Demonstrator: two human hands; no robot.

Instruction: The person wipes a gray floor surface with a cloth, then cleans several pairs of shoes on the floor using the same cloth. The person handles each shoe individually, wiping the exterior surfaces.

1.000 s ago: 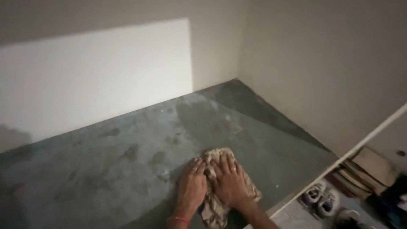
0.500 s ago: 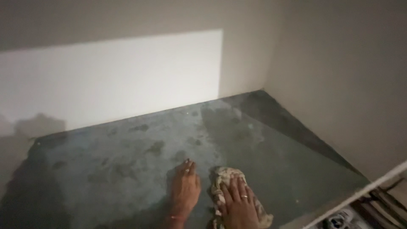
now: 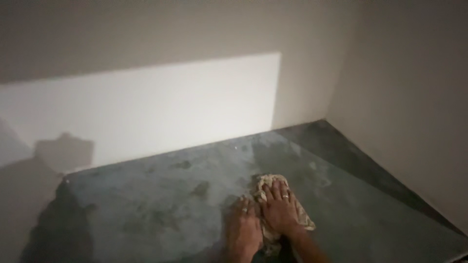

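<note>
Grey stone shelf (image 3: 146, 214), pale walls behind. Right hand (image 3: 279, 210) flat, fingers spread (ring visible), pressing beige cloth (image 3: 304, 220) near front edge, toward right corner; not clenched. Left hand (image 3: 243, 230) flat beside it, touching the cloth's edge, grasping nothing.

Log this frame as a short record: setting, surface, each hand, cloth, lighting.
setting: a corner alcove, pale walls on two sides
surface: dark grey slab, blotchy and streaked
left hand: flat on the slab, palm down, beside the cloth, ring on one finger
right hand: pressed flat on top of the cloth, fingers spread, ring on one finger
cloth: crumpled, beige, patterned, partly under the right hand
lighting: bright rectangular patch on the back wall, the rest dim
</note>
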